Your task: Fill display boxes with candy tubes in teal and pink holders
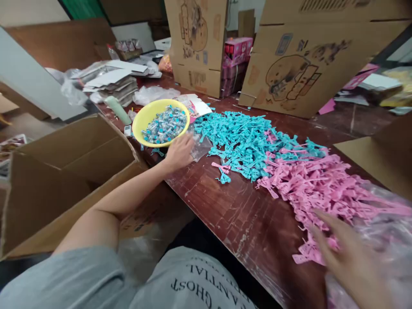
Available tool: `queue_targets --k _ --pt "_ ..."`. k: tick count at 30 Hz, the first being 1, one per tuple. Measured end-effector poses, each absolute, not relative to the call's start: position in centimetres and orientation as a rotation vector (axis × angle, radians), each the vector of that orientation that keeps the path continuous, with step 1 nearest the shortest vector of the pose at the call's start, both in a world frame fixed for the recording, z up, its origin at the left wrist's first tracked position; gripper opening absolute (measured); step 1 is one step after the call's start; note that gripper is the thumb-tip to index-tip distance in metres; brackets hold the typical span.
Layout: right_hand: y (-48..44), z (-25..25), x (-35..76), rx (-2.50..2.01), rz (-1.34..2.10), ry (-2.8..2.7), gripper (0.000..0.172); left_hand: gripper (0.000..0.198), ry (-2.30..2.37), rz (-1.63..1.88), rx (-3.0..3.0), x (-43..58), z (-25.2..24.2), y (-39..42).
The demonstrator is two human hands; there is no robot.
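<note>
A: Our left hand (180,151) rests loosely curled by the yellow bowl (141,122), holding nothing we can see; our right hand (350,253) lies spread and blurred over the pink plastic pieces (322,184).

B: We could sweep those thin, tangled pieces off the scratched table (231,214); the turquoise pieces (241,137) look equally snaggy.

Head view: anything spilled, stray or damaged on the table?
A few stray turquoise plastic pieces lie apart from the big turquoise plastic heap, and one small turquoise piece sits just outside the yellow plastic bowl. The dark red wooden tabletop is scratched and worn. Nothing else stands out.
</note>
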State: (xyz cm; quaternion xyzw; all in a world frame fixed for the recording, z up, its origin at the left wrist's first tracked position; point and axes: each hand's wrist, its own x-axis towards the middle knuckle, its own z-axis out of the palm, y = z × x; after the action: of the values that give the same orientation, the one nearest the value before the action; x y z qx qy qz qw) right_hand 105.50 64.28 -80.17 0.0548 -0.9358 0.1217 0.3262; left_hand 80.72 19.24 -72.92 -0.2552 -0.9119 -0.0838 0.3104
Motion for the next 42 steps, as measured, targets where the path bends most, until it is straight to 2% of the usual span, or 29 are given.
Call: queue_targets --k 3,5,8,11,13,15,18,21,27,32,37,42 --pt "57.8 -80.5 99.6 0.340 1.002 -2.467 0.046 0.073 -2.251 -0.449 -0.257 78.3 -71.6 16.6" --pt "53.3 -79.7 94.3 0.439 1.403 -2.410 0.046 0.085 -1.989 -0.676 -0.019 78.0 -72.8 15.1" --pt "48.1 -76.8 85.8 0.445 1.869 -2.264 0.045 0.077 -1.678 -0.738 0.031 79.8 -78.3 15.1" --pt "44.4 -72.9 77.3 0.219 2.250 -2.133 0.045 0.085 -1.837 -0.682 -0.179 82.5 -85.3 17.7" --pt "42.2 -70.8 71.5 0.113 2.332 -2.101 0.044 0.087 -1.865 -0.815 -0.159 83.3 -88.1 19.6" --pt "39.9 -69.3 65.9 0.003 2.388 -2.066 0.047 0.079 -1.702 -1.278 0.032 82.6 -88.5 20.6" --pt "36.7 -68.3 59.1 -0.174 2.457 -1.967 0.059 0.053 -1.143 -2.100 0.324 79.6 -85.6 19.9" --pt "34.0 -68.3 54.7 -0.294 2.527 -1.858 0.059 0.040 -0.828 -2.494 0.376 76.8 -81.8 18.8" --pt "30.8 -68.9 49.4 -0.298 2.667 -1.679 0.025 0.036 -0.657 -2.686 0.434 72.8 -78.5 19.1" --pt "30.8 -69.3 46.8 -0.339 2.670 -1.684 0.026 0.021 -0.594 -2.624 0.483 70.6 -78.9 20.0" --pt "31.2 -69.0 46.2 -0.314 2.672 -1.786 0.018 0.016 -0.636 -2.512 0.417 70.0 -79.6 20.7" --pt "32.4 -66.1 45.5 -0.309 2.539 -1.790 0.020 0.019 -0.699 -2.416 0.404 70.0 -80.0 19.9"
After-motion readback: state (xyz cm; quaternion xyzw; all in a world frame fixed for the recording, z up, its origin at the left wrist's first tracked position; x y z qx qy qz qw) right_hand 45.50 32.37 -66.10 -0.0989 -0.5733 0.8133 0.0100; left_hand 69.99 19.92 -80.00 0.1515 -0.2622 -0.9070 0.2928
